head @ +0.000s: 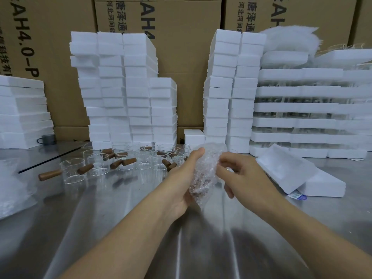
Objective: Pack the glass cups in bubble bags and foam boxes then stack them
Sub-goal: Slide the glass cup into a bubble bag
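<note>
Gripping a bubble bag [207,168] just above the steel table [141,228] with the left hand [181,178], curling round the bag's left side, thumb raised near the top. Pinching the bag's right edge with the bent fingers of the right hand [243,176]. Holding something brownish inside the lower part, too blurred to name. Working in front of a loose cluster of glass cups [141,160] with wooden handles, standing on the table just behind the hands. Facing tall stacks of white foam boxes [124,87] against cardboard cartons [181,57], beside a tilted foam piece [298,174] lying at the right.
</note>
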